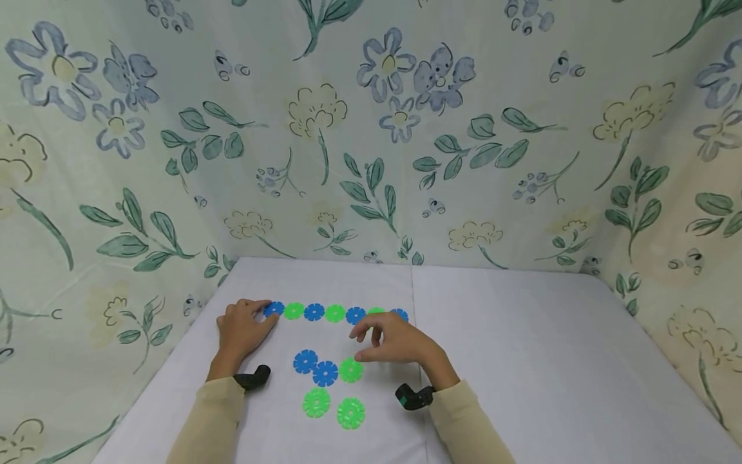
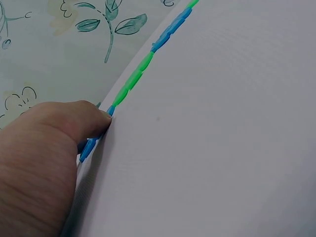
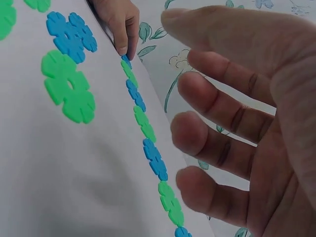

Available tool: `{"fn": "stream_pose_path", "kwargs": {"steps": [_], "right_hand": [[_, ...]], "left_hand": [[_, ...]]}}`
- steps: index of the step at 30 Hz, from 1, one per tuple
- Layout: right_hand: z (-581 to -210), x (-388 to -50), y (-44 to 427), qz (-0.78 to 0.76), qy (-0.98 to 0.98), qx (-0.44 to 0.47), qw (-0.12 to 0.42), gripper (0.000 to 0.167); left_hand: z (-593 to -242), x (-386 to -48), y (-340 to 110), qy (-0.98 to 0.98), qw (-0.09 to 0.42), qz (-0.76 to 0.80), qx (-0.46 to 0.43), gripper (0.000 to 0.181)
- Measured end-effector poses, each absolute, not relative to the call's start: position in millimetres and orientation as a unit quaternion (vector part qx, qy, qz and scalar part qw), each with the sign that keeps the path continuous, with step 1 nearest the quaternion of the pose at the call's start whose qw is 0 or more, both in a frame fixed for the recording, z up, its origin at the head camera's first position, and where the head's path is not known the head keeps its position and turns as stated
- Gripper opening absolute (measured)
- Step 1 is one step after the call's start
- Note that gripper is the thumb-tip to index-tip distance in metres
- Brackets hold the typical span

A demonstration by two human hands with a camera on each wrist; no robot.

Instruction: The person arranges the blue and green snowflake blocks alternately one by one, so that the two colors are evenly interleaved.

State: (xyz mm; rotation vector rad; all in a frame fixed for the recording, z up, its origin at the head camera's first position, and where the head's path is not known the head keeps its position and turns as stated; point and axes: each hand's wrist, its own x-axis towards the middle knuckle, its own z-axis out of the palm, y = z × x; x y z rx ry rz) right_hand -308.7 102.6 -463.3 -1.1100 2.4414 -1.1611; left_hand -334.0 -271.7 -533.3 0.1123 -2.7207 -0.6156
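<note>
A row of flat, notched plastic flower discs, blue and green by turns, lies across the table. At its left end my left hand (image 1: 240,330) holds a blue flower disc (image 1: 274,309) between thumb and fingers; the thumb (image 2: 94,118) presses its near edge in the left wrist view. My right hand (image 1: 397,340) hovers near the row's right part with fingers loosely bent and nothing in them. It partly covers a green disc (image 1: 375,310) in the head view. Below it lie loose discs: a green one (image 1: 350,370), two touching blue ones (image 1: 305,361) and two more green ones (image 1: 316,403).
A white cloth covers the table (image 1: 522,361), with a crease running front to back right of the row. Floral fabric (image 1: 371,129) hangs behind and at both sides. Each wrist wears a small black camera (image 1: 414,397).
</note>
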Motion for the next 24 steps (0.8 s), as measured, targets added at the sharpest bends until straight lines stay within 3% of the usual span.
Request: {"fn": "stream_pose_path", "kwargs": {"steps": [11, 24], "right_hand": [[-477.7, -306.0, 91.7, -0.383, 0.825, -0.384, 0.161, 0.041], [-487.3, -308.0, 89.0, -0.337, 0.845, -0.384, 0.158, 0.046]], "left_hand": [[-532.7, -333.5, -271.5, -0.958, 0.181, -0.219, 0.035, 0.047], [-532.2, -334.3, -272.4, -0.96, 0.173, -0.218, 0.037, 0.048]]}}
